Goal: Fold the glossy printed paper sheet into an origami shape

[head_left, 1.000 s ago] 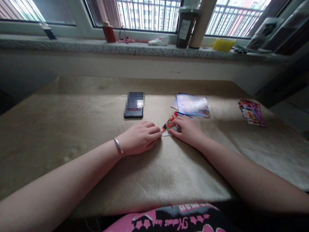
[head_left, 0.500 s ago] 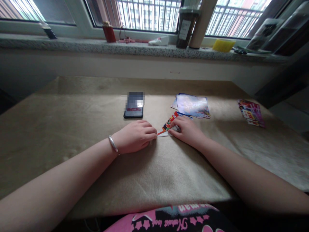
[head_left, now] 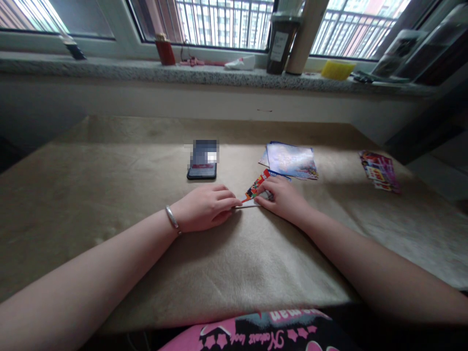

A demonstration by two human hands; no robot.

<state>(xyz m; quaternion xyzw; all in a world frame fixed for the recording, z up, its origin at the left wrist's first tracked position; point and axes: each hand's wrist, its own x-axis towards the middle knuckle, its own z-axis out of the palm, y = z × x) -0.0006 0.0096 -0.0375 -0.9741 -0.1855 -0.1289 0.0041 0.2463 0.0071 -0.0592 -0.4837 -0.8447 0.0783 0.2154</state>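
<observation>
A folded piece of printed paper (head_left: 257,184), red and colourful on one face and white on the other, lies on the table between my hands. My left hand (head_left: 208,207), with a silver bangle at the wrist, has its fingertips closed on the paper's pointed left end. Across its right part my right hand (head_left: 281,196) presses down, thumb and fingers closed on it and hiding that side. Just behind the right hand is a small stack of shiny bluish printed sheets (head_left: 292,158). A phone (head_left: 203,163) lies face up beyond my left hand.
A brownish cloth covers the table (head_left: 127,161). Pink and red printed cards (head_left: 380,171) lie fanned at the right. Along the stone windowsill (head_left: 219,75) stand a red lighter-like object (head_left: 165,49), a dark jar (head_left: 281,44) and a yellow block (head_left: 338,69).
The fingers of my left hand have shifted slightly right along the paper's pointed end, with the index finger straighter. My right hand stays almost still on the paper.
</observation>
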